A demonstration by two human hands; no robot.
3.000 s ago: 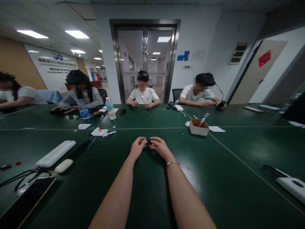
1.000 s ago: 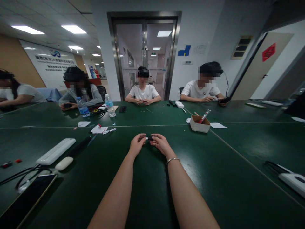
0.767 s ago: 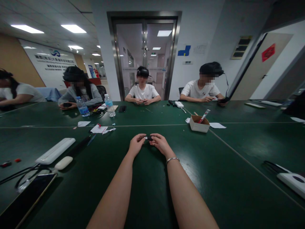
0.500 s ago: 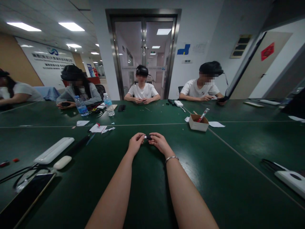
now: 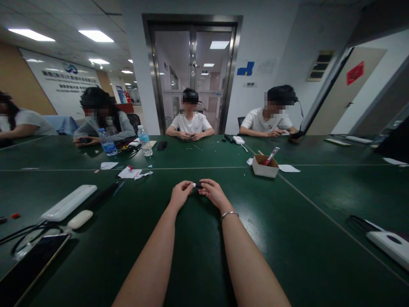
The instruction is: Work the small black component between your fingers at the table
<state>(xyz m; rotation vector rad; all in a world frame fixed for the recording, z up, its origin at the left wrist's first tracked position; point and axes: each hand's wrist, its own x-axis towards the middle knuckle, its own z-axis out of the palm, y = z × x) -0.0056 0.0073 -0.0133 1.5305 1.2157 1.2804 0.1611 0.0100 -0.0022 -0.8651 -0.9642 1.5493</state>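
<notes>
Over the middle of the green table, both hands meet at a small black USB stick (image 5: 198, 185) with a silver metal end pointing left. My left hand (image 5: 181, 194) pinches that silver end between thumb and fingertips. The black body sits in the closed fingers of my right hand (image 5: 213, 192), which has a silver bangle on its wrist. The fingertips cover part of the stick, so its fine detail is hidden.
To the left lie a white power bank (image 5: 68, 203), a white oval case (image 5: 80, 219) and a phone (image 5: 33, 264). A small cardboard box (image 5: 266, 169) stands ahead right, paper scraps (image 5: 129, 172) and water bottles (image 5: 145, 143) ahead left. Several people sit across the table.
The camera view has shifted slightly. Both hands keep their hold on the USB stick in almost the same place, with hardly any visible movement.
</notes>
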